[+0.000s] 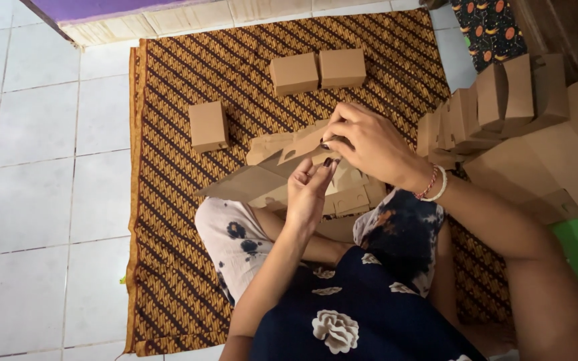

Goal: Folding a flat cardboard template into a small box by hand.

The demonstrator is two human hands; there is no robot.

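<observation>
Cardboard is what I see both hands working on: a flat, unfolded box blank (262, 180) held above the lap, over a loose pile of more blanks (349, 197). My right hand (369, 144) is closed in a pinch grip on the blank's upper right edge, fingertips curled over it. My left hand (309, 194) sits just below and slightly left, fingers mostly straight and loosely open, its fingertips touching the blank's underside near the same edge; I cannot tell whether it truly clamps anything. The blank's long axis runs from that held end down and out to the left, so nearly all of the sheet lies left of both hands, and the left hand is the nearer one to its free end. Three folded boxes stand on the patterned mat (168, 220): one box (208, 126) alone to the left, a pair of boxes (317, 70) further up. A stack of boxes (503, 100) sits at right.
</observation>
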